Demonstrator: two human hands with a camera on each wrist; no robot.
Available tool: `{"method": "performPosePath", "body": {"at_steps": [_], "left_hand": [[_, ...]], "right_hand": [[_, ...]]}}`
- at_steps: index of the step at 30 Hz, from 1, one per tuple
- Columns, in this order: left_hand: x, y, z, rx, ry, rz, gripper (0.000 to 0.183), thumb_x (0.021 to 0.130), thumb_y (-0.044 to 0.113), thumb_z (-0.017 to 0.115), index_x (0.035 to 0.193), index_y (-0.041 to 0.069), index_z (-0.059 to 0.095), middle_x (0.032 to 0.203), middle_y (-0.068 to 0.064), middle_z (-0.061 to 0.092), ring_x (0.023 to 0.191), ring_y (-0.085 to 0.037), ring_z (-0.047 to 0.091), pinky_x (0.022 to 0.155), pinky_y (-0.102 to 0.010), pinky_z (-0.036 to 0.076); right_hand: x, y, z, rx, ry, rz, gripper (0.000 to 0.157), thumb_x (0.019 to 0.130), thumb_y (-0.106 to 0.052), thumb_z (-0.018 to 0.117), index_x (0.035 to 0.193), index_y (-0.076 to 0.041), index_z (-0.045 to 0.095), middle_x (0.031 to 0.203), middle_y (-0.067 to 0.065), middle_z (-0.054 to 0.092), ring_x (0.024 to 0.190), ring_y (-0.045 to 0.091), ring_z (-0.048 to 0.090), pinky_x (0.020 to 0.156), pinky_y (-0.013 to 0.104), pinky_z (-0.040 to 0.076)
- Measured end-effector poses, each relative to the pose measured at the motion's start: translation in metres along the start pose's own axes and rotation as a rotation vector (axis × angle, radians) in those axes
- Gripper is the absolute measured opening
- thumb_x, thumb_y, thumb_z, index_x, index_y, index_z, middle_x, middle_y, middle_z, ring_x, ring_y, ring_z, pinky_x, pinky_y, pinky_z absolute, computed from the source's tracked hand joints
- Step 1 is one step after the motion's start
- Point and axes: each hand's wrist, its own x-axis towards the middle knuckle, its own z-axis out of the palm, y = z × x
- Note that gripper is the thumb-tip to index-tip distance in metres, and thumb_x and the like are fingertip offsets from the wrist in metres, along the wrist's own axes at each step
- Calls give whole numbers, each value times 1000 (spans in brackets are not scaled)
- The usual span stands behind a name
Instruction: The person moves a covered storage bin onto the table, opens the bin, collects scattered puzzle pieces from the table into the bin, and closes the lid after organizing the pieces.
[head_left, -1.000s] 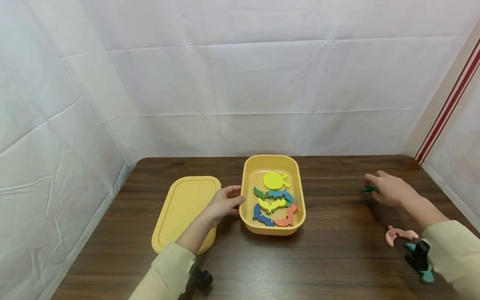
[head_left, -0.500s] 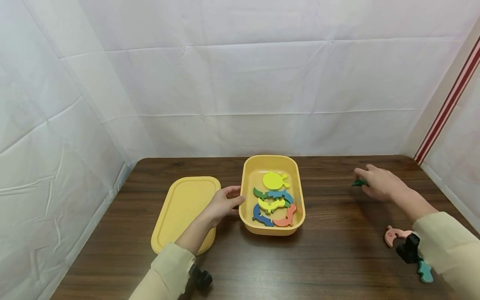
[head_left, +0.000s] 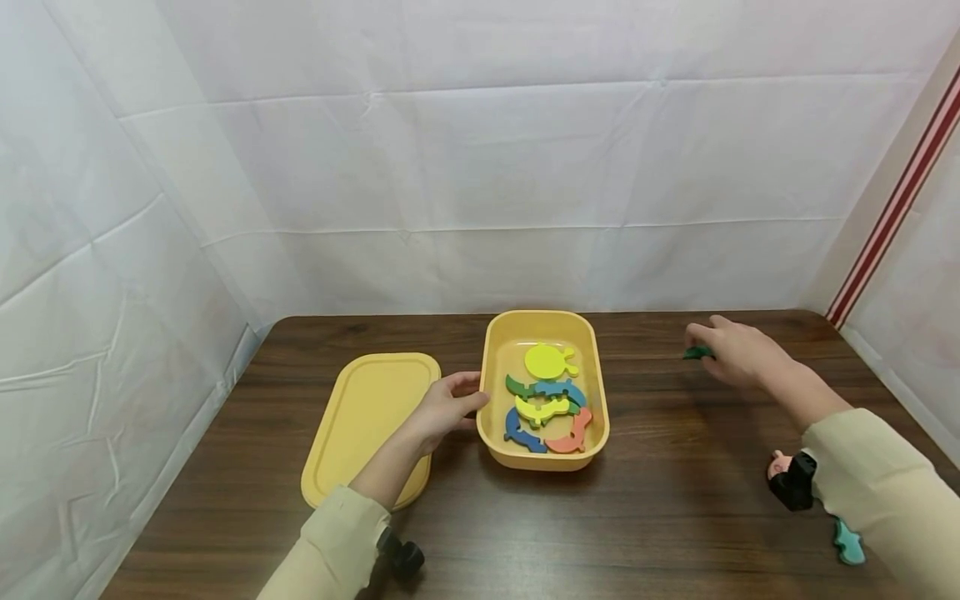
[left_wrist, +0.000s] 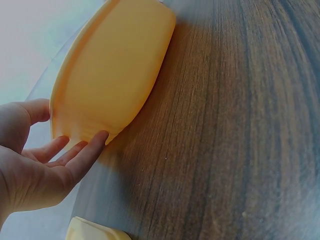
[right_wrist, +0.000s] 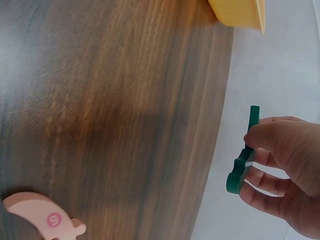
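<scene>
On the table, a yellow plastic box [head_left: 495, 333] contains several animal-shaped pieces, among them a lime turtle [head_left: 547, 362], a blue piece [head_left: 522, 433] and an orange-red piece [head_left: 573, 433]. My left hand [head_left: 442, 407] holds the box's left side, thumb at the rim and fingers against the outer wall [left_wrist: 112, 65]. Off to the right, my right hand [head_left: 738, 354] pinches a dark green toy piece [right_wrist: 241, 170] between thumb and fingers, raised above the table. Its exact shape is partly hidden by the fingers.
Left of the box lies its flat yellow lid [head_left: 367, 417], partly under my left forearm. A pink piece [right_wrist: 42, 215] and a teal piece [head_left: 849, 542] lie at the right, near my right sleeve. White cloth [head_left: 465, 167] hangs behind the table.
My right hand has moved left with the dark green piece, toward the box. The sleeve now covers more of the pink piece. My left hand stays at the box.
</scene>
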Motion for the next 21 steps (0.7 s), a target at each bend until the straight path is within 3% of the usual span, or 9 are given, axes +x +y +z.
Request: {"method": "performPosePath", "body": {"at_steps": [7, 16, 21], "left_hand": [[12, -14, -1, -11, 20, 3, 45, 89, 13, 58, 132, 4, 45, 128, -17, 51, 105, -27, 59, 79, -38, 55], [12, -14, 0, -5, 32, 16, 44, 89, 13, 58, 131, 4, 47, 125, -16, 52, 103, -25, 59, 78, -37, 55], [13, -14, 1, -5, 27, 15, 44, 89, 13, 57, 131, 4, 46, 126, -16, 52, 104, -25, 59, 78, -37, 55]], "right_hand": [[11, -11, -4, 5, -14, -9, 21, 82, -4, 64, 99, -10, 54, 85, 11, 51, 63, 18, 48, 51, 31, 41], [22, -24, -7, -1, -16, -20, 22, 82, -5, 65, 101, -11, 55, 93, 16, 53, 66, 20, 52, 54, 34, 46], [30, -33, -8, -13, -1, -54, 22, 82, -6, 66, 100, -11, 55, 90, 13, 53, 65, 19, 52, 54, 33, 46]]}}
